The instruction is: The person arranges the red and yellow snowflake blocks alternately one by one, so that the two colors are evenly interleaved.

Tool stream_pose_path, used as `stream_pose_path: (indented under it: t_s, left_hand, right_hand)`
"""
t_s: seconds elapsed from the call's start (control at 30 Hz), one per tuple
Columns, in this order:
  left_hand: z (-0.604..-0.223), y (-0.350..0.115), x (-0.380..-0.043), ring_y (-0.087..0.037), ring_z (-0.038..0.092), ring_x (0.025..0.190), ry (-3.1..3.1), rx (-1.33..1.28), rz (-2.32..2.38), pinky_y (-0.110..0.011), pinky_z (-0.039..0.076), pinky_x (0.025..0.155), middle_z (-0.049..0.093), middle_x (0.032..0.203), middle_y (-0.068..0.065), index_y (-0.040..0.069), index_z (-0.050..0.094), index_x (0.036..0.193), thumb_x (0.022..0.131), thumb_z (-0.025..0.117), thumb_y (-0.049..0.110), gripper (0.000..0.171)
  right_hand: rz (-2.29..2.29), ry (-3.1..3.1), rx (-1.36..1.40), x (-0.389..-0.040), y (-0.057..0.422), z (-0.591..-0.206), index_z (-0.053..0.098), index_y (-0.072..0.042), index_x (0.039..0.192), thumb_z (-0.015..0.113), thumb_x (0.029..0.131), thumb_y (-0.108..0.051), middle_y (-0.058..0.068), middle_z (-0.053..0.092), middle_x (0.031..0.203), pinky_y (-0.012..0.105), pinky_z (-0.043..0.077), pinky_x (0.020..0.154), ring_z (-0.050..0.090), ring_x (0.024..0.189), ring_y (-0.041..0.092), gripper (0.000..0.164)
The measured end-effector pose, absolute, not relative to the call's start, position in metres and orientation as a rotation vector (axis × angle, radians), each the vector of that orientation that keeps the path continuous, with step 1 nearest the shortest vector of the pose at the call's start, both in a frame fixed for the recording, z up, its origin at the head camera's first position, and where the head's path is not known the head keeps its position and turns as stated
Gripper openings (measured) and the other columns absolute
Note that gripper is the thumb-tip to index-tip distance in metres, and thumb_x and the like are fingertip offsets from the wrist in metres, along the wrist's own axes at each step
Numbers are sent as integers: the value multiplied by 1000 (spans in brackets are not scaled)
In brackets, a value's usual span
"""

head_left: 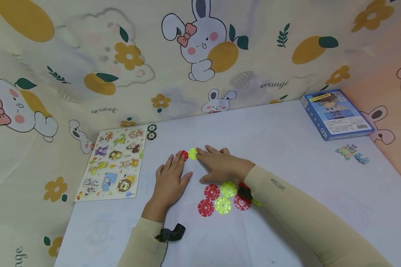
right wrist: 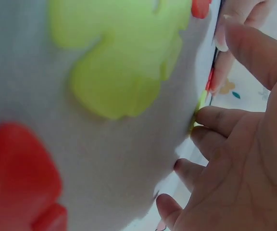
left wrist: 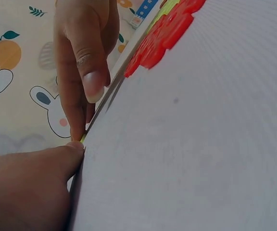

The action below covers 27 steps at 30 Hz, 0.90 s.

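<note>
Side by side on the white table lie a red notched plastic disc [head_left: 185, 155] and a yellow-green one [head_left: 192, 153]. The fingertips of my left hand [head_left: 168, 181] rest on the red disc, partly covering it. From the other side my right hand [head_left: 222, 165] touches the yellow-green disc with straight fingertips, its thumb spread out. Nearer me, by the right forearm, is a loose group of similar discs, among them a red disc [head_left: 205, 207] and a yellow-green disc [head_left: 223, 205]. The right sleeve and black wrist camera hide part of that group.
A board with animal pictures [head_left: 113, 159] lies at the left, with two small black round pieces [head_left: 152, 132] beside its far corner. At the far right is a blue box [head_left: 337, 114], with several small colourful pieces [head_left: 347, 151] before it. Patterned cloth [head_left: 200, 92] borders the table.
</note>
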<state>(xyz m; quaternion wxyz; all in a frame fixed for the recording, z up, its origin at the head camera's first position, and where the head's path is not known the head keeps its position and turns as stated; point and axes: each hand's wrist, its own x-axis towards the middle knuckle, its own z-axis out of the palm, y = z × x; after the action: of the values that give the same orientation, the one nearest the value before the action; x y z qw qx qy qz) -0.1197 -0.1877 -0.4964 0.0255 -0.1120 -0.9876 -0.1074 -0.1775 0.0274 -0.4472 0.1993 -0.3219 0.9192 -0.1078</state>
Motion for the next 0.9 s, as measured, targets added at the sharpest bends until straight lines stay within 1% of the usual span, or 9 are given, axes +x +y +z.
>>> stream_pose_path:
  t_s: [0.17,0.33,0.47,0.57,0.67,0.73,0.83,0.9]
  left_hand:
    - [-497,-189,-120,-23,6,144,-3060,-338,-355,-56,12,108,12,159,4,19,21,154,95,39,59,73]
    - [-498,-190,-120,-23,7,144,-3057,-336,-355,-56,11,108,13,159,5,20,21,154,95,39,60,73]
    - [-498,-191,-120,-24,9,144,-3039,-337,-365,-56,12,107,14,158,4,20,22,154,95,40,59,73]
    - [-499,-191,-120,-24,10,144,-3017,-341,-394,-57,13,107,14,158,5,21,22,154,94,42,58,73]
    - [-499,-190,-120,-24,9,144,-2985,-373,-433,-57,15,106,13,159,5,21,23,154,94,45,57,73]
    - [-498,-187,-120,-24,9,144,-2963,-417,-463,-56,16,105,14,158,5,20,25,153,94,47,56,73]
    - [-496,-181,-120,-24,9,144,-2949,-504,-503,-54,16,106,16,158,5,21,27,153,93,47,58,73]
    - [-496,-177,-119,-23,8,144,-2962,-546,-498,-54,14,107,16,158,6,22,27,153,92,45,61,75]
  right_hand:
    - [-321,2564,-921,-178,26,-446,24,-24,153,65,74,-69,-6,12,159,61,18,104,2,144,24,100]
    - [-305,2568,-926,-178,25,-447,24,-25,153,65,73,-70,-6,12,159,60,19,104,2,144,24,101]
    - [-345,2555,-923,-178,26,-449,23,-27,153,62,74,-73,-7,9,159,59,18,105,1,144,23,99]
    - [-451,2544,-913,-180,30,-450,22,-28,154,56,76,-75,-9,7,159,58,16,106,3,144,18,97]
    - [-620,2525,-875,-181,39,-447,22,-31,153,53,78,-75,-9,9,159,60,15,107,9,143,15,92]
    - [-789,2485,-823,-181,47,-443,25,-34,152,52,79,-75,-10,15,157,59,17,107,15,142,14,88]
    - [-1075,2363,-736,-175,65,-435,30,-41,148,54,83,-69,-11,26,153,58,25,105,27,137,15,74]
    - [-1260,2268,-705,-168,77,-429,35,-43,144,56,88,-60,-11,34,149,55,32,102,36,132,16,63]
